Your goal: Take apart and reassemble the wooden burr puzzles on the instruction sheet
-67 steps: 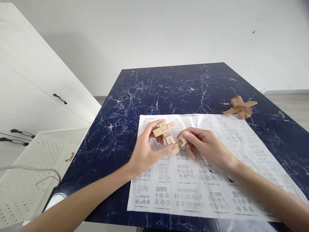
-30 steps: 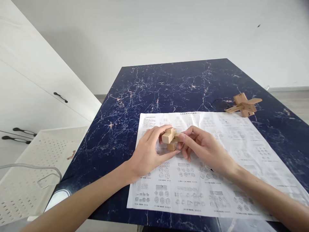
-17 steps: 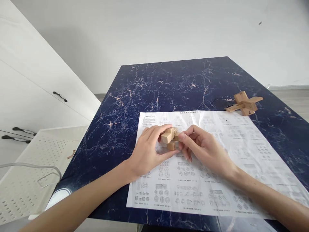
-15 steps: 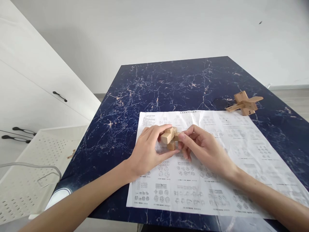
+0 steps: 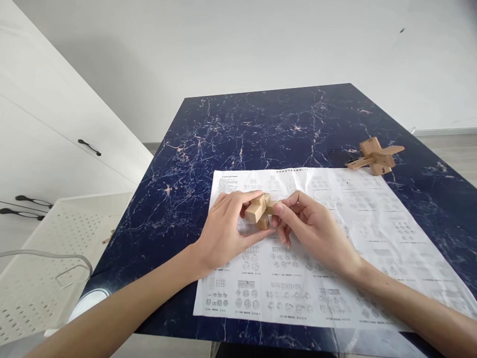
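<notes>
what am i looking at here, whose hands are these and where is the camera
There is no machine here: a person wears one camera on the head, looking forward and down, so the arms come in from the bottom. The left hand and right hand together hold a small wooden puzzle of crossed blocks, just above a printed instruction sheet. The sheet lies on a dark blue marbled table. A second wooden puzzle sits near the table's far right. A white perforated tray stands at the left.
</notes>
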`<state>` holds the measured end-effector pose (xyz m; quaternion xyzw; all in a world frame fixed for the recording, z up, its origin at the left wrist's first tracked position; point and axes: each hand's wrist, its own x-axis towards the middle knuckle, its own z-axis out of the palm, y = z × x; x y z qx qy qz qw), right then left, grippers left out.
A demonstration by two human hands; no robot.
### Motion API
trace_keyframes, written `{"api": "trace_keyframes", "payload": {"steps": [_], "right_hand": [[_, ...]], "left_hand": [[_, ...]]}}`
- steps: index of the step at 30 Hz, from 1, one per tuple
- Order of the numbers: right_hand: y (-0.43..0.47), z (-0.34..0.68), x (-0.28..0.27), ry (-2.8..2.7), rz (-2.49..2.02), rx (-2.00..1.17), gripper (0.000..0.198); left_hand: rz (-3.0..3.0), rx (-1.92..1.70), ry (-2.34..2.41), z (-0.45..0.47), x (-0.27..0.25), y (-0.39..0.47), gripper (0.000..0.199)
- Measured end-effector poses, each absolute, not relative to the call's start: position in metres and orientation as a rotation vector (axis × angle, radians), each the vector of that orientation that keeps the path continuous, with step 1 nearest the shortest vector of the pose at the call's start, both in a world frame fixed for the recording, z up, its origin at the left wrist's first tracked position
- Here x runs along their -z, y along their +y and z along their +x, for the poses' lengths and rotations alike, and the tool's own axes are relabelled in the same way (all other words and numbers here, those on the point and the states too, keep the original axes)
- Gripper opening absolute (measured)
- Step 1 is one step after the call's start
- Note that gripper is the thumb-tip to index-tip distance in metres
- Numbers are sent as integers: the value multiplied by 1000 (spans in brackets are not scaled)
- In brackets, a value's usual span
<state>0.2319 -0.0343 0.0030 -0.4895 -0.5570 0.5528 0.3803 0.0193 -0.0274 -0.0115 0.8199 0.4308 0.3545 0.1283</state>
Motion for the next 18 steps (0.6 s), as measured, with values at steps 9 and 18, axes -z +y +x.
{"api": "trace_keyframes", "payload": {"steps": [9, 18], "right_hand": [[-36, 231, -2, -1426, -1260, -1352, 38], [-39, 230, -3, -1420, -1253, -1329, 37]], "left_hand": [[2428, -1079, 1245, 19, 14, -27, 66], [2555, -1141, 1160, 18, 16, -23, 67]]}}
